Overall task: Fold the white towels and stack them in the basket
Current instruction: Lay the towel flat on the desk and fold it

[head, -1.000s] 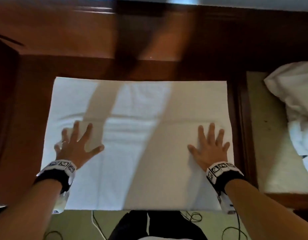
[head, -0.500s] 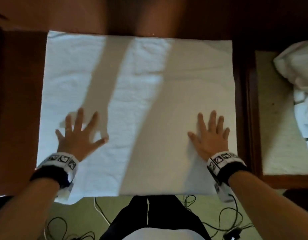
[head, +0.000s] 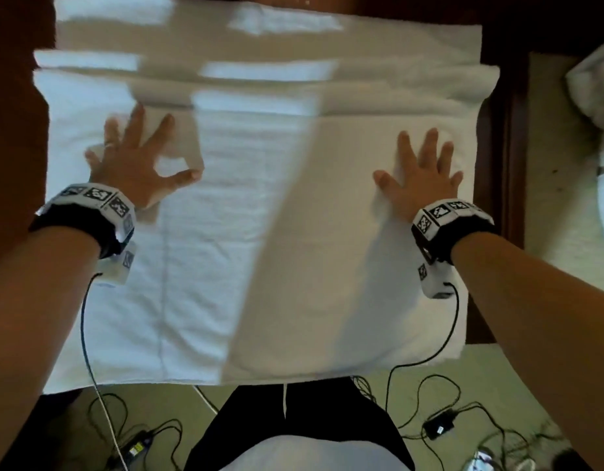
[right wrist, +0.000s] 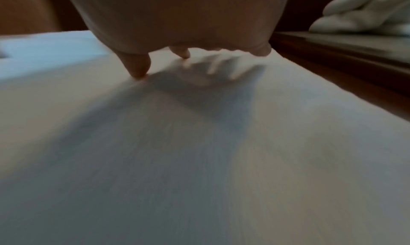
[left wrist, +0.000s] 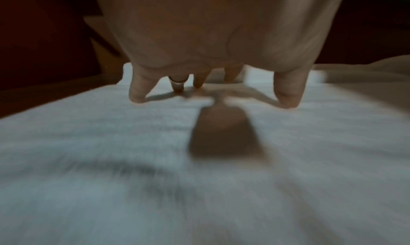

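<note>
A large white towel [head: 260, 215] lies spread over a dark wooden table, its near edge hanging toward me. My left hand [head: 137, 158] rests flat on its left part, fingers spread straight. My right hand [head: 423, 175] lies flat on its right part, fingers spread too. Both wrist views show straight fingers [left wrist: 288, 94] [right wrist: 137, 68] touching the towel's [left wrist: 155, 161] [right wrist: 199, 152] surface. A fold ridge [head: 294, 107] crosses the towel just beyond my fingertips. No basket is in view.
A heap of crumpled white towels [head: 596, 96] [right wrist: 366, 15] sits at the right on a pale surface [head: 558, 198]. The table's dark raised edge [head: 511, 164] runs between it and my towel. Cables and a black adapter [head: 440, 426] lie on the floor near my legs.
Both flat hands have slid away from me across the towel, and the camera has tilted down. A fold ridge now shows just ahead of the fingertips.
</note>
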Tool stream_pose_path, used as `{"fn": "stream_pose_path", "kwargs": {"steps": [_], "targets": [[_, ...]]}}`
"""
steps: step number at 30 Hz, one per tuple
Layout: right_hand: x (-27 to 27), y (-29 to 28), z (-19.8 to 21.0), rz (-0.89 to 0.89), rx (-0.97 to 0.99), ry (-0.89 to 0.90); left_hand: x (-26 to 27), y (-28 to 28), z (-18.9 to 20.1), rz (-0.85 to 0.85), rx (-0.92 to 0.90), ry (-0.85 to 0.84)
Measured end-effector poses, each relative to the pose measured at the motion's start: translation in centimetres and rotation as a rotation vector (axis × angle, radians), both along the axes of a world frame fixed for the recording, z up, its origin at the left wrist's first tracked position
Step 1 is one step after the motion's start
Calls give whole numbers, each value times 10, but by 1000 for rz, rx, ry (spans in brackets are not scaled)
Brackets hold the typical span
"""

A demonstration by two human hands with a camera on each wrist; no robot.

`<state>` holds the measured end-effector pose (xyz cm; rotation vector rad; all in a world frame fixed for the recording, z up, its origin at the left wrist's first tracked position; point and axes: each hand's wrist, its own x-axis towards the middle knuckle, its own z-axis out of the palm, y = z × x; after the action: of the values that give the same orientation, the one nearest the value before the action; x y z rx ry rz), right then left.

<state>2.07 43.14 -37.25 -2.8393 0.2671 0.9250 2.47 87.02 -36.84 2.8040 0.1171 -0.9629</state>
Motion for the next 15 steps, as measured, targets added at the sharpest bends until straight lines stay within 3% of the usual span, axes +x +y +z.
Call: {"fn": "stream_pose_path", "kwargs": {"steps": [3, 8, 15], "targets": [[-39, 7, 12, -5, 0, -5, -43, -5, 8, 28, -24, -6], [-135, 2, 18, 72, 30, 147, -143, -5, 6, 0, 33, 71], [-71, -4, -1, 115, -11, 39, -90, -3, -9, 0, 116, -1]]}}
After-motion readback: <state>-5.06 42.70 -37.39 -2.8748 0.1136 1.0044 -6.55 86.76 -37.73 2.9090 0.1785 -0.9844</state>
